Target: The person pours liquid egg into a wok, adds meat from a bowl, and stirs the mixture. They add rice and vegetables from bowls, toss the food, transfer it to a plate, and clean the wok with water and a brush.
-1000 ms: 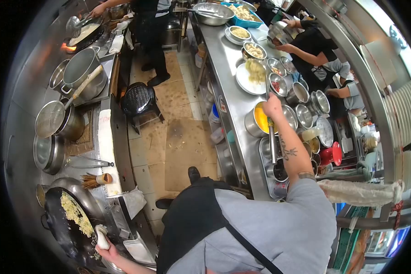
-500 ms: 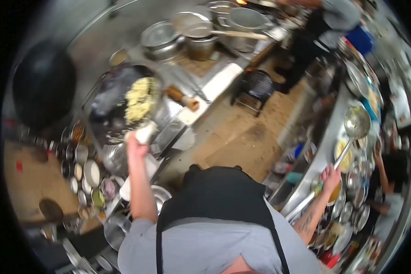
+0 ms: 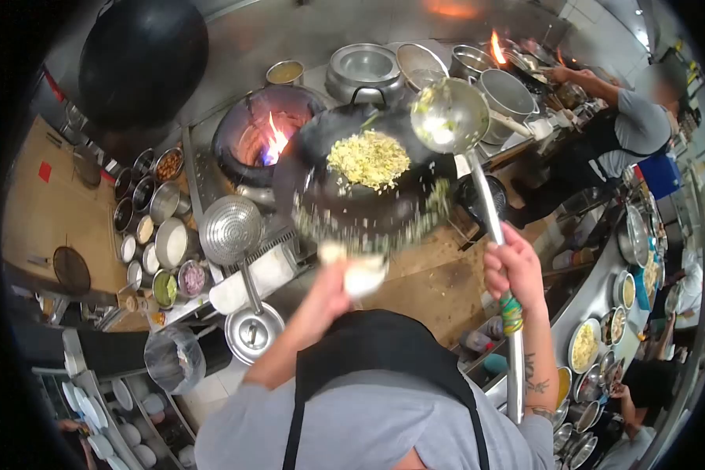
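Note:
My left hand (image 3: 338,283) is closed round a white cloth (image 3: 363,277) at the near edge of a dark wok (image 3: 360,215). Chopped yellow-green food (image 3: 368,159) lies in the wok, and more pieces are blurred along its near side. The wok is off the burner (image 3: 239,129), where a flame burns. My right hand (image 3: 513,266) grips the long metal handle of a ladle (image 3: 450,115), whose bowl, with bits of food on it, is over the wok's right side. Green and yellow wrapping goes round the handle below my hand.
A perforated skimmer (image 3: 232,229) rests on the left over a lidded pot (image 3: 254,332). Ingredient containers (image 3: 171,243) stand farther left. Pots (image 3: 363,66) line the back. A co-worker (image 3: 634,125) stands at another stove at the right, and a counter with bowls (image 3: 584,346) runs down the right.
The wok has left the burner and come right, in front of me, with my left hand. The ladle has swung from the right-hand counter to over the wok. My view has turned left.

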Motion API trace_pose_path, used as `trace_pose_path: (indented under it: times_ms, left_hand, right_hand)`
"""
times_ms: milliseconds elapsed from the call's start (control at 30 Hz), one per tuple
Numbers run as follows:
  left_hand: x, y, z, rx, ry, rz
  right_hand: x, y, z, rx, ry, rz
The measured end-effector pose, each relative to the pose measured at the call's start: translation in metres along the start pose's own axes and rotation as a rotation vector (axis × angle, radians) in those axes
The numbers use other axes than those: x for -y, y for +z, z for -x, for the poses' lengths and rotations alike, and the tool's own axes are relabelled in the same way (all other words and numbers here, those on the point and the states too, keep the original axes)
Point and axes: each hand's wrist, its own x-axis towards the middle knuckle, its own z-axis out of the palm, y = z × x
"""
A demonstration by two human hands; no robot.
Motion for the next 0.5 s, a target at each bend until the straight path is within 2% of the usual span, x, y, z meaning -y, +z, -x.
trace_pose_path:
  times_ms: [33, 100, 133, 167, 233, 267, 300, 367, 433, 467, 500]
  left_hand:
    - [0.014, -0.019, 0.022, 0.096, -0.058, 0.001]
    - [0.019, -0.006, 0.040, 0.089, 0.119, -0.121]
    - [0.005, 0.005, 0.029, 0.026, -0.094, -0.003]
    - [-0.012, 0.028, 0.012, 0.013, -0.079, 0.041]
    - [-0.035, 0.051, -0.072, 0.130, -0.113, 0.004]
    - [-0.041, 0.052, -0.142, 0.083, -0.168, -0.009]
    - [-0.045, 0.049, -0.189, 0.166, -0.146, -0.042]
    - [-0.038, 0.064, -0.150, 0.134, -0.223, -0.098]
    - [-0.003, 0.050, -0.057, -0.061, -0.083, -0.121]
    - [0.016, 0.020, -0.040, 0.045, 0.026, -0.041]
    - [0.019, 0.018, -0.021, 0.096, 0.157, -0.089]
  right_hand:
    - [-0.003, 0.004, 0.008, 0.022, 0.016, -0.013]
    - [-0.010, 0.003, 0.016, -0.016, 0.036, -0.038]
    - [-0.016, 0.001, 0.019, -0.033, 0.048, -0.028]
    - [-0.019, 0.000, 0.019, -0.039, 0.036, -0.020]
    - [-0.019, -0.003, 0.009, -0.054, 0.031, 0.013]
    - [-0.017, -0.005, -0.001, -0.077, 0.041, 0.025]
    - [-0.017, -0.007, -0.006, -0.098, 0.059, 0.035]
    - [-0.002, -0.009, -0.008, -0.097, 0.055, 0.020]
    - [-0.002, -0.009, 0.012, -0.100, 0.077, 0.035]
    - [-0.006, -0.016, 0.019, -0.106, 0.082, 0.037]
    - [-0.006, -0.017, 0.017, -0.114, 0.073, 0.037]
